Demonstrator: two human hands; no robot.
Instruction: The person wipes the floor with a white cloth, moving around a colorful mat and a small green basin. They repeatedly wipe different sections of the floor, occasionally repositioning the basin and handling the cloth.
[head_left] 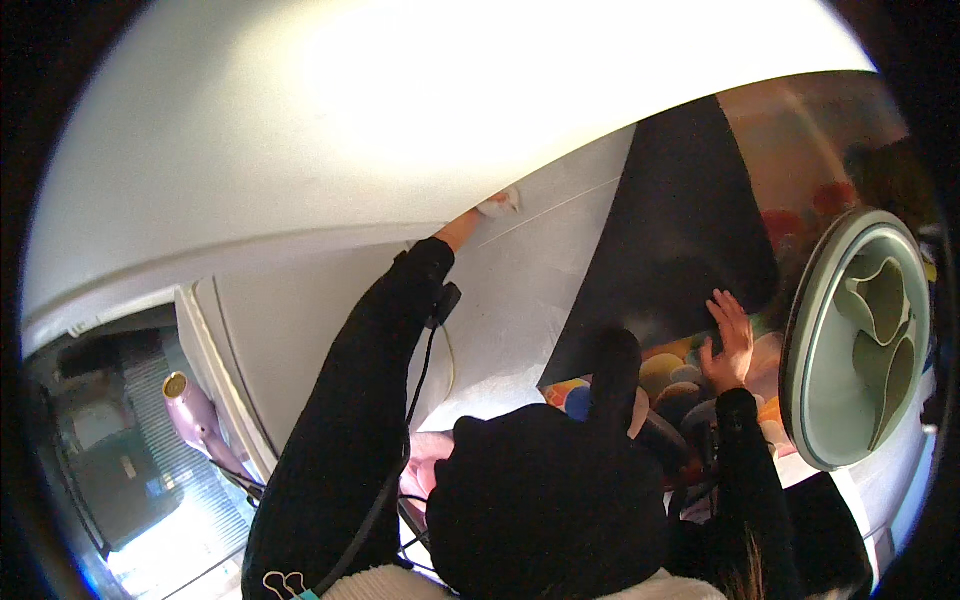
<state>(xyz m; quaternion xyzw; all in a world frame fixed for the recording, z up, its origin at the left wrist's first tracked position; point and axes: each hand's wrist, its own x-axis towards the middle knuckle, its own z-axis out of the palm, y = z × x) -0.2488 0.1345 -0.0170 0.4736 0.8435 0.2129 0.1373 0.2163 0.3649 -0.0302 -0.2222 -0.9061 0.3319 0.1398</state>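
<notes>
My left arm, in a black sleeve, stretches far forward to a pale grey panel (545, 230). My left hand (483, 213) is partly hidden behind the edge of a big white curved surface (250, 170). A small white cloth or tissue (508, 200) shows at its fingers, apparently gripped; the fingers themselves are hard to see. On the right, my right hand (733, 345) lies flat with its fingers spread at the lower edge of a black panel (680, 230). It holds nothing. Beneath its palm runs a surface printed with coloured pebbles (665, 375).
A pale green round piece with curved openings (870, 340) stands at the far right. At the left, a purple hair dryer (197, 412) hangs beside a window. A large black rounded shape (545, 500) blocks the lower middle. A dark cable (424, 375) runs along my left arm.
</notes>
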